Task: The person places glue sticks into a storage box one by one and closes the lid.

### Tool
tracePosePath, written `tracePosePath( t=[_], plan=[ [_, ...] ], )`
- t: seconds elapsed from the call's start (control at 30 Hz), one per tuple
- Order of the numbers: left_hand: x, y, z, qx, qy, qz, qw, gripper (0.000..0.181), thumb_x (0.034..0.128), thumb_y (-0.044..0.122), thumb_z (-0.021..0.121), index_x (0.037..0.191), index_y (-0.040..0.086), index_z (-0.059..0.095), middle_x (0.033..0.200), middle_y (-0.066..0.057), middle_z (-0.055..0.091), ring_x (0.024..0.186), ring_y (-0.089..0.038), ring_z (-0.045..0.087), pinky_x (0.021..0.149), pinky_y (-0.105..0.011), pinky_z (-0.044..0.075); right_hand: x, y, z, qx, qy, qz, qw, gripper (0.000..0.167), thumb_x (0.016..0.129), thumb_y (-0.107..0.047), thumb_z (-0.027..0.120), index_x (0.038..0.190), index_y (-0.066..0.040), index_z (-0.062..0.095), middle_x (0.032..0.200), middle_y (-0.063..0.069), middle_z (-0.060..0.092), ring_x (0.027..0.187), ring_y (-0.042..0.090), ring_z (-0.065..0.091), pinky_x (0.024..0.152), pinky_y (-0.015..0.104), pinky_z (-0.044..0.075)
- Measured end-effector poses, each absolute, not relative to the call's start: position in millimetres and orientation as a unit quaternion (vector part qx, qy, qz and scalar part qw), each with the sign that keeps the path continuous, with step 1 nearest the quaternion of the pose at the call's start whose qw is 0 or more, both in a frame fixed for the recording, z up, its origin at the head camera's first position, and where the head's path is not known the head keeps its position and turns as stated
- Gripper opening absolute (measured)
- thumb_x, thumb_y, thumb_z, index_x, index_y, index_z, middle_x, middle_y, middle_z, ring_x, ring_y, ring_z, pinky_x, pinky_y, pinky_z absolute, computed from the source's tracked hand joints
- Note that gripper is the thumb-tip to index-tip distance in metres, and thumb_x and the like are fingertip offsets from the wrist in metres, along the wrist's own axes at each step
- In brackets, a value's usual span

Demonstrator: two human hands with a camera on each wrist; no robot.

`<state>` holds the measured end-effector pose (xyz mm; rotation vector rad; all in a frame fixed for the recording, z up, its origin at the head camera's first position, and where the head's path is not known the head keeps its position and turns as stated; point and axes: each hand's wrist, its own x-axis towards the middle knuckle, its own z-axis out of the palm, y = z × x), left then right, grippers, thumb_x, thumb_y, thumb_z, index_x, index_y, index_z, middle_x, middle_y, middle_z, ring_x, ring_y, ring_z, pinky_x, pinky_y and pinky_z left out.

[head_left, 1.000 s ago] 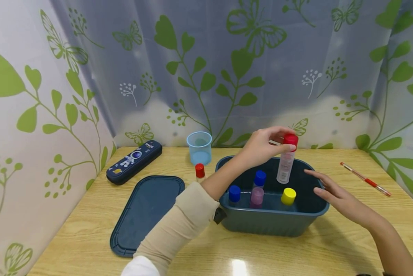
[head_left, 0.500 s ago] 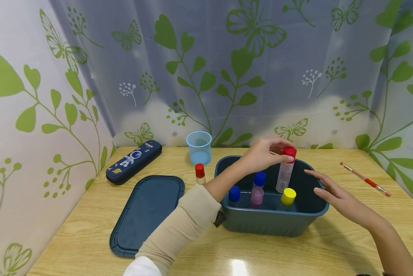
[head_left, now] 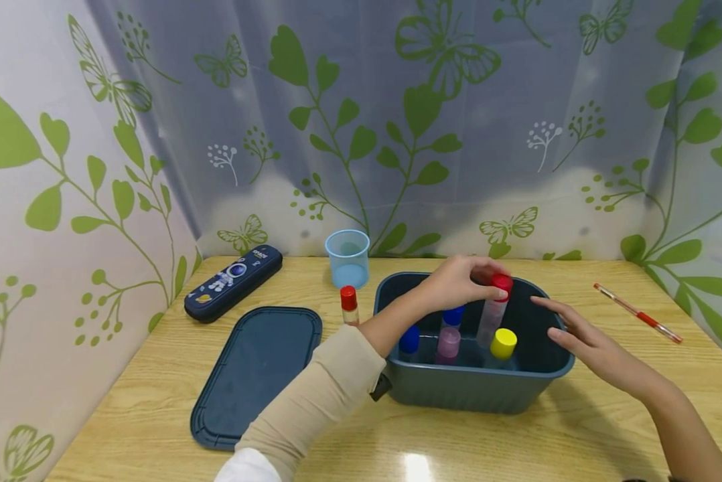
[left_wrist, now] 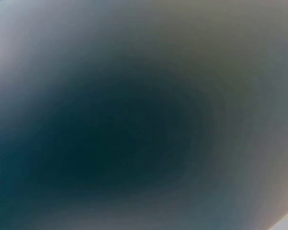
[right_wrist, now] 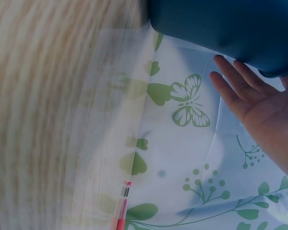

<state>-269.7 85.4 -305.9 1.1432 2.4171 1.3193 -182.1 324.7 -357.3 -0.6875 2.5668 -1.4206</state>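
My left hand (head_left: 460, 282) pinches the red cap of a clear bottle (head_left: 490, 324), which stands slightly tilted inside the dark blue plastic bin (head_left: 457, 389). Around it in the bin are a yellow-capped bottle (head_left: 503, 344), a pink-topped container (head_left: 449, 343) and two bottles with blue caps, one blue cap (head_left: 408, 339) at the left end. My right hand (head_left: 599, 348) lies against the bin's right end with its fingers straight; the right wrist view shows the fingertips (right_wrist: 220, 60) at the bin's outer wall. Only a dark blur fills the left wrist view.
Left of the bin lies a dark blue lid (head_left: 258, 375). A red-capped bottle (head_left: 349, 305) stands behind my left sleeve. Farther back are a light blue cup (head_left: 347, 261) and a navy pencil case (head_left: 234, 282). A red pen (head_left: 638, 313) lies at the right.
My left hand has moved down with the red-capped bottle, lowering it deeper into the bin and slightly leftward. My right hand has stayed in place.
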Motion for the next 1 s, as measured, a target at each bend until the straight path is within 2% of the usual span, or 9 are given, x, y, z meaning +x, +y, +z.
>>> tracePosePath(
  t=[0.37,1.0],
  plan=[
    [-271.3,88.0,-314.0,0.406,0.804,0.42,0.116,0.029,0.0812,0.013,0.071,0.109,0.007,0.064,0.095,0.004,0.064,0.08,0.001,0.056,0.07,-0.01,0.046,-181.8,323.8,-356.4,-0.229,0.847,-0.475,0.065,0.048,0.101,-0.012,0.031,0.147,-0.011,0.016,0.145,0.028,0.007,0.125,0.053,0.012,0.085,0.072,0.021],
    [-271.3,87.9,-320.5,0.413,0.833,0.346,0.123,0.03,0.0796,0.02,0.073,0.106,0.01,0.063,0.095,0.007,0.064,0.08,0.003,0.054,0.07,-0.008,0.042,-180.7,324.3,-356.2,-0.226,0.848,-0.474,0.069,0.048,0.102,-0.013,0.03,0.147,-0.013,0.015,0.145,0.028,0.006,0.123,0.055,0.014,0.084,0.073,0.021]
  ],
)
